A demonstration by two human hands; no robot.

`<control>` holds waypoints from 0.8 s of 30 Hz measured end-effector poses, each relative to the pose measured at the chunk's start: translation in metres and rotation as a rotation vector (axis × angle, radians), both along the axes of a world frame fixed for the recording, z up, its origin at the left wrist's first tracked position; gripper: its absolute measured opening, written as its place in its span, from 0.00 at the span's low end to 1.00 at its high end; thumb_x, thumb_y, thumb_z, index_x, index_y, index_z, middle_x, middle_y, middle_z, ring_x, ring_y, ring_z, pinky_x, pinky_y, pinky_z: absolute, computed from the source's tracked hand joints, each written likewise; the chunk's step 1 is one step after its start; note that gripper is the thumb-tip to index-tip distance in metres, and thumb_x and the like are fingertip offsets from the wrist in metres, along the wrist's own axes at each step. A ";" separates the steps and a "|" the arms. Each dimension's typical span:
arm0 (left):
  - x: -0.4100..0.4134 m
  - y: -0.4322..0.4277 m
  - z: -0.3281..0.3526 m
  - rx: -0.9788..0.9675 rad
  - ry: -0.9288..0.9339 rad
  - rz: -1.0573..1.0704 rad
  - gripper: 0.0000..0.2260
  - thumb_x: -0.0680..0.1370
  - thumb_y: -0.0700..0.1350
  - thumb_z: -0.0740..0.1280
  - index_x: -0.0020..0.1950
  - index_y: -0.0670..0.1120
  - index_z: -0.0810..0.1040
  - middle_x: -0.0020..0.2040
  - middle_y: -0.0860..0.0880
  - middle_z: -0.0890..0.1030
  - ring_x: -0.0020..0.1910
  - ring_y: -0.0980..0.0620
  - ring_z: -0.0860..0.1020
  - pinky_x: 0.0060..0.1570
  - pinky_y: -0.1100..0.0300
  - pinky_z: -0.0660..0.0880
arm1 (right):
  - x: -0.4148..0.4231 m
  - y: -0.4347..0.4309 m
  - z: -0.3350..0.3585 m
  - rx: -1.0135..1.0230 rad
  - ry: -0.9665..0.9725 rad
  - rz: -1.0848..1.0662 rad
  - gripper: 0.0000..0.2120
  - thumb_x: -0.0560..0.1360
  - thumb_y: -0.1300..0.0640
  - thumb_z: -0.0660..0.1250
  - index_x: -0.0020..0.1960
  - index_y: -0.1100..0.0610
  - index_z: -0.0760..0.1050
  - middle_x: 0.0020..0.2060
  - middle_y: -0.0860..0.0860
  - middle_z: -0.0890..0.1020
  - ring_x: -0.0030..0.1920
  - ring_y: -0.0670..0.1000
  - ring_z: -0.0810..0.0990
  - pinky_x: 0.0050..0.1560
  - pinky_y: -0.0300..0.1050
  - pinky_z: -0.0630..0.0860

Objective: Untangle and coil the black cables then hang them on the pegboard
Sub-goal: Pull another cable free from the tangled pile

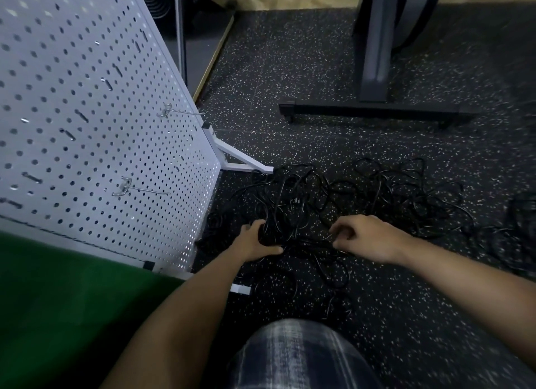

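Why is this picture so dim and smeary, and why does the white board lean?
Head view: dim light, so the tangled black cables barely stand out from the dark speckled floor; motion blur smears the right edge; the wide-angle lens likely tilts the white perforated metal pegboard.

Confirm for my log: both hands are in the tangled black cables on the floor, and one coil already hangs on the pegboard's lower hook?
No: in the head view the lower hook is bare. Left hand and right hand are in the cables.
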State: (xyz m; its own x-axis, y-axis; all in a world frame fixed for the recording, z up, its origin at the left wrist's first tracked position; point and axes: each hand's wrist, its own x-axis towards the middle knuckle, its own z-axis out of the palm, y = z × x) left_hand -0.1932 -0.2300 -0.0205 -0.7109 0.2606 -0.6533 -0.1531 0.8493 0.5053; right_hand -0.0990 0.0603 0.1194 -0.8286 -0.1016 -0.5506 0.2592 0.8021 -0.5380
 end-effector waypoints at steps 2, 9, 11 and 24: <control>0.001 0.008 -0.001 -0.013 -0.002 -0.097 0.47 0.71 0.56 0.81 0.83 0.57 0.57 0.80 0.41 0.60 0.75 0.39 0.69 0.73 0.45 0.70 | 0.003 0.003 0.002 0.003 -0.005 -0.008 0.13 0.81 0.48 0.71 0.65 0.47 0.79 0.51 0.41 0.84 0.50 0.41 0.82 0.43 0.31 0.71; 0.017 0.034 -0.009 -0.053 0.057 -0.387 0.20 0.82 0.41 0.70 0.74 0.51 0.77 0.75 0.46 0.65 0.73 0.42 0.70 0.73 0.50 0.69 | 0.015 0.014 0.010 -0.003 -0.024 -0.022 0.13 0.81 0.48 0.72 0.64 0.47 0.79 0.51 0.41 0.84 0.51 0.42 0.82 0.44 0.33 0.72; 0.024 0.043 -0.006 -0.011 0.062 -0.425 0.17 0.83 0.41 0.68 0.73 0.49 0.78 0.71 0.46 0.69 0.70 0.43 0.71 0.72 0.49 0.69 | 0.018 0.017 0.013 0.012 -0.028 -0.023 0.15 0.81 0.47 0.71 0.66 0.47 0.79 0.52 0.42 0.84 0.51 0.42 0.81 0.45 0.34 0.72; 0.062 0.077 0.001 0.003 0.320 -0.344 0.14 0.82 0.47 0.72 0.65 0.47 0.77 0.61 0.48 0.70 0.58 0.45 0.76 0.59 0.53 0.75 | 0.052 0.064 0.030 0.158 -0.107 -0.042 0.17 0.82 0.47 0.70 0.69 0.50 0.77 0.57 0.48 0.83 0.54 0.50 0.81 0.50 0.42 0.73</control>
State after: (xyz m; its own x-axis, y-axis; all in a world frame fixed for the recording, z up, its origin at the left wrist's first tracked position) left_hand -0.1313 -0.1527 -0.0195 -0.7485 0.5178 -0.4143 0.3006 0.8218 0.4840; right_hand -0.0473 0.1243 0.1497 -0.7660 0.0267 -0.6423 0.3435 0.8616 -0.3738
